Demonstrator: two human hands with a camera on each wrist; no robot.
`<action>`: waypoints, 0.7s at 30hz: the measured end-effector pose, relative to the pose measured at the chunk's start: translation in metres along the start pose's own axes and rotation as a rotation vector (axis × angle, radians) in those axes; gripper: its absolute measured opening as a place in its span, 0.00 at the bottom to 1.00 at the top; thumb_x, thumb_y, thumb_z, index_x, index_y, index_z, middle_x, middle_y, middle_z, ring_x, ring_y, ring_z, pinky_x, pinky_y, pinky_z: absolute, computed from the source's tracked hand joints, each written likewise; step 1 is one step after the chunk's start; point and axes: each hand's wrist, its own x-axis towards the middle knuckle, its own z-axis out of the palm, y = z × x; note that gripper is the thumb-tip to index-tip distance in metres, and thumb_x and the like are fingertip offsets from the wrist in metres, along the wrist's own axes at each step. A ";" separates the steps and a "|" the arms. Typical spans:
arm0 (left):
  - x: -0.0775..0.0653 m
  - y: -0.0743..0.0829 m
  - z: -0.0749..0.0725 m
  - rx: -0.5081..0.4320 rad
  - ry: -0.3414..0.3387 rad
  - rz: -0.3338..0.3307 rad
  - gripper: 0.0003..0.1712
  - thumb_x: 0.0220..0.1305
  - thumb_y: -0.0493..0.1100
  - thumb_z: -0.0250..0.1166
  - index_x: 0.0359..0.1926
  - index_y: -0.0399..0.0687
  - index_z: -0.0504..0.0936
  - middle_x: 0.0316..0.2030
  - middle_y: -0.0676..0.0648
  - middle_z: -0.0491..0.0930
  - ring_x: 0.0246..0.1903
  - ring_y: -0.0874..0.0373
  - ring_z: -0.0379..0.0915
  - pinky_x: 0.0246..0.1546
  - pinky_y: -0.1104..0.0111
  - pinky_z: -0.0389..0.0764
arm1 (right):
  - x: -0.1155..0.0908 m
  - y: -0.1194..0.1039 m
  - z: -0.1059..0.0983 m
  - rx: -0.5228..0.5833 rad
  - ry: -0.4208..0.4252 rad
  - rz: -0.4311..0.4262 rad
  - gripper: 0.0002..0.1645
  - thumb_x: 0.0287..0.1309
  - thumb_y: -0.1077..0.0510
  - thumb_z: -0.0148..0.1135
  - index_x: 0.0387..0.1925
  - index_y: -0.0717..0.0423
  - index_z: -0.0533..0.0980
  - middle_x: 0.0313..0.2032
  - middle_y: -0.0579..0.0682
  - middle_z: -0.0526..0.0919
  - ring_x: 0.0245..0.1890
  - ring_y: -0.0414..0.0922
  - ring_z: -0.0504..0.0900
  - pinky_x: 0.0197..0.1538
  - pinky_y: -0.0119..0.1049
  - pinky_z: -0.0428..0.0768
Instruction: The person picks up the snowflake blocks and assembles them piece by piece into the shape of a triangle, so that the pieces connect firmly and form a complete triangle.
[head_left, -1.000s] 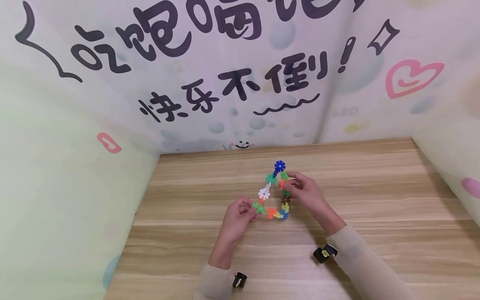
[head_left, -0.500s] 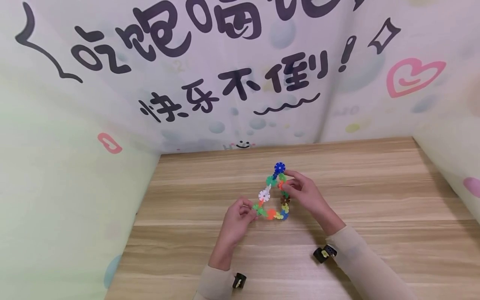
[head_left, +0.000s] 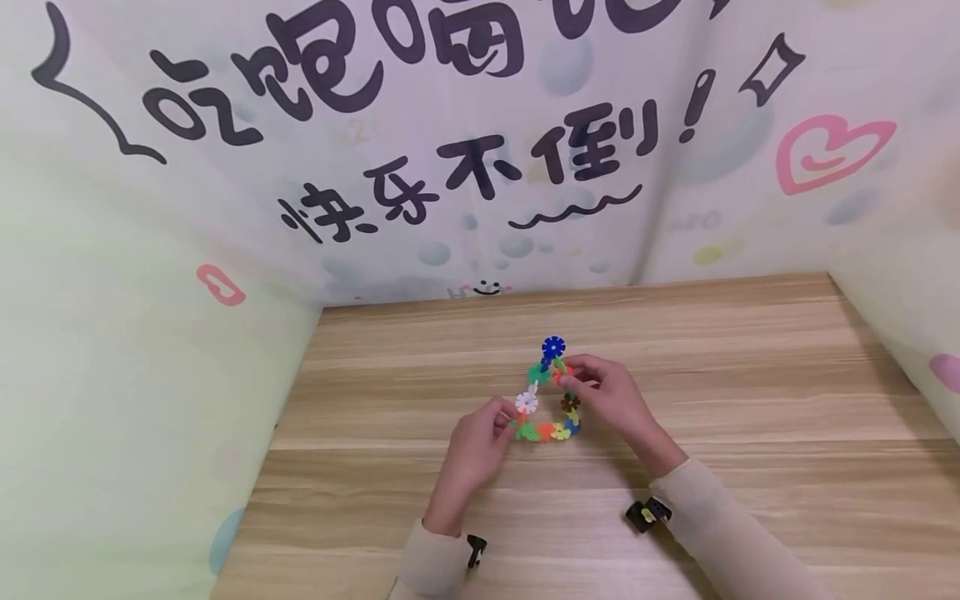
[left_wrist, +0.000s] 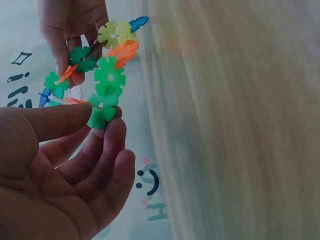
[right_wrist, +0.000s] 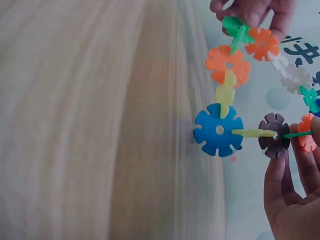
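Notched plastic snowflake discs in many colours are slotted together into a loop [head_left: 527, 403], held up over the table. At its far end stands a dark blue disc [head_left: 553, 347]. My left hand [head_left: 480, 442] pinches a green disc [left_wrist: 103, 106] at the near left corner between thumb and fingers. On the far right side my right hand [head_left: 611, 396] pinches the loop by an orange disc [right_wrist: 306, 132], close to the dark blue one. Lower down hang a brown disc [right_wrist: 274, 135] and a lighter blue disc [right_wrist: 218, 130]. Fingers partly hide the gripped discs.
Beneath the hands lies a wood-grain table [head_left: 375, 492]. A printed white wall [head_left: 465, 167] rises behind its far edge, with side walls left and right. Small black devices [head_left: 648, 513] sit by both sleeves.
The loop's far end has come slightly nearer and to the left, the green disc by the right fingers now closer to the dark blue one. My left hand has turned a little.
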 end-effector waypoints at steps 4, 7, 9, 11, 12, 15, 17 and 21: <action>0.004 0.004 0.000 0.031 0.021 0.009 0.12 0.70 0.37 0.61 0.53 0.48 0.78 0.36 0.52 0.82 0.36 0.59 0.79 0.36 0.64 0.80 | -0.001 0.002 0.001 -0.022 0.012 -0.007 0.18 0.65 0.50 0.67 0.53 0.52 0.81 0.38 0.48 0.85 0.40 0.47 0.83 0.41 0.39 0.82; 0.008 0.004 -0.002 -0.034 0.081 0.009 0.13 0.73 0.39 0.59 0.56 0.45 0.77 0.41 0.50 0.83 0.41 0.56 0.79 0.42 0.61 0.81 | -0.002 0.002 0.001 -0.031 0.022 -0.015 0.18 0.64 0.50 0.67 0.52 0.52 0.81 0.39 0.48 0.85 0.40 0.48 0.83 0.41 0.41 0.83; 0.013 0.003 -0.003 -0.145 0.133 -0.007 0.13 0.73 0.41 0.59 0.55 0.44 0.78 0.43 0.49 0.83 0.45 0.55 0.79 0.47 0.60 0.81 | -0.003 0.001 0.001 -0.036 0.024 -0.020 0.18 0.64 0.50 0.67 0.53 0.53 0.81 0.39 0.48 0.85 0.41 0.48 0.84 0.42 0.42 0.84; 0.019 0.004 -0.003 -0.304 0.182 -0.018 0.14 0.72 0.43 0.61 0.53 0.42 0.79 0.44 0.48 0.83 0.47 0.54 0.79 0.51 0.60 0.79 | -0.004 -0.001 0.001 -0.033 0.026 -0.018 0.18 0.64 0.51 0.67 0.53 0.53 0.81 0.39 0.48 0.85 0.41 0.48 0.84 0.44 0.44 0.84; 0.023 0.005 -0.003 -0.381 0.198 -0.025 0.14 0.72 0.44 0.62 0.53 0.41 0.79 0.44 0.47 0.83 0.47 0.53 0.79 0.52 0.60 0.79 | -0.004 -0.002 0.000 -0.032 0.026 -0.017 0.18 0.64 0.51 0.67 0.53 0.52 0.81 0.39 0.48 0.85 0.41 0.48 0.84 0.45 0.44 0.83; 0.032 0.010 -0.002 -0.586 0.236 -0.030 0.16 0.68 0.44 0.66 0.51 0.38 0.81 0.43 0.45 0.84 0.46 0.53 0.79 0.53 0.62 0.79 | -0.006 -0.005 0.001 -0.026 0.025 -0.015 0.17 0.64 0.52 0.68 0.52 0.51 0.82 0.39 0.48 0.85 0.41 0.47 0.84 0.46 0.45 0.83; 0.037 0.014 -0.001 -0.657 0.241 -0.020 0.17 0.67 0.43 0.68 0.51 0.37 0.81 0.44 0.44 0.84 0.47 0.53 0.79 0.53 0.64 0.79 | -0.007 -0.007 0.001 -0.028 0.025 -0.020 0.16 0.64 0.52 0.68 0.52 0.50 0.82 0.39 0.47 0.85 0.40 0.47 0.84 0.46 0.45 0.84; 0.046 0.023 0.002 -0.677 0.230 0.023 0.16 0.67 0.43 0.68 0.52 0.41 0.83 0.45 0.47 0.84 0.48 0.54 0.79 0.53 0.65 0.79 | -0.008 -0.008 0.003 -0.036 0.026 -0.051 0.16 0.63 0.51 0.68 0.52 0.49 0.82 0.39 0.46 0.86 0.40 0.45 0.85 0.46 0.44 0.84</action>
